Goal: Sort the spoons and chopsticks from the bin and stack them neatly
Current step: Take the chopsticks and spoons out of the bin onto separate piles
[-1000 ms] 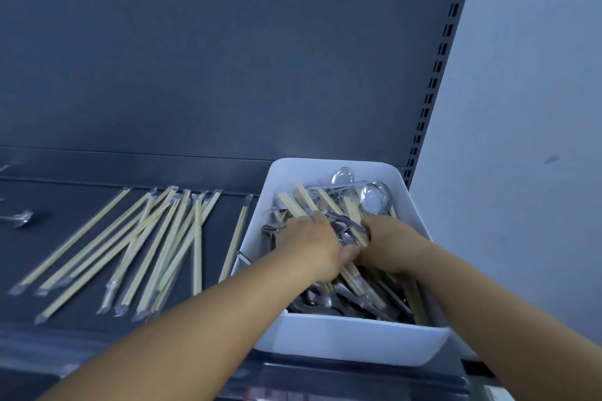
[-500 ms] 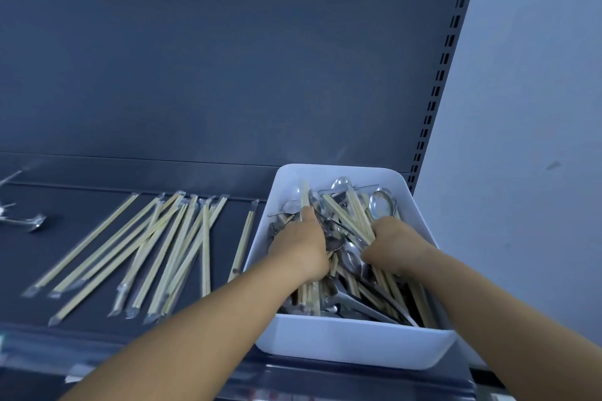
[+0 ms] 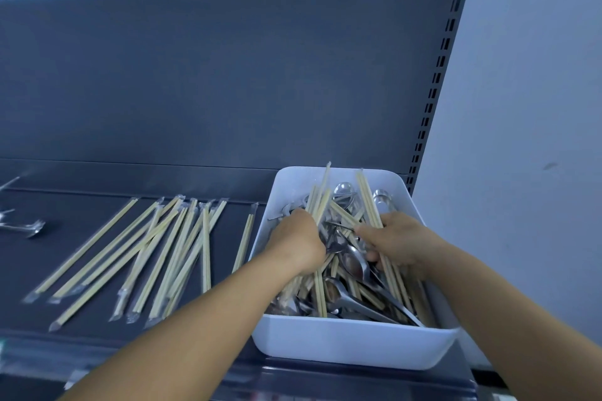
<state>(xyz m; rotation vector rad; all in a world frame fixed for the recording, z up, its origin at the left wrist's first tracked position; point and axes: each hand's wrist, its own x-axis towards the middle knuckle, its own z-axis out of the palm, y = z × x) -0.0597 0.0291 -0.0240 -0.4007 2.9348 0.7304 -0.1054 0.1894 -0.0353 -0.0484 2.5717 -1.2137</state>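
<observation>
A white bin (image 3: 355, 348) on the right of the dark shelf holds a tangle of metal spoons (image 3: 353, 265) and wrapped bamboo chopsticks. My left hand (image 3: 298, 242) grips a bundle of chopsticks (image 3: 321, 202) that tilts up and away over the bin. My right hand (image 3: 395, 242) grips other chopsticks (image 3: 368, 198) on the bin's right side. Left of the bin, several wrapped chopsticks (image 3: 156, 254) lie fanned out on the shelf.
A few spoons (image 3: 31, 228) lie at the far left of the shelf. The dark back panel (image 3: 228, 81) rises behind everything. A pale wall (image 3: 521, 140) stands to the right. The shelf's front edge (image 3: 146, 368) runs below my arms.
Both hands have closed round chopsticks in the bin and lifted their far ends up. The camera has tipped upward slightly.
</observation>
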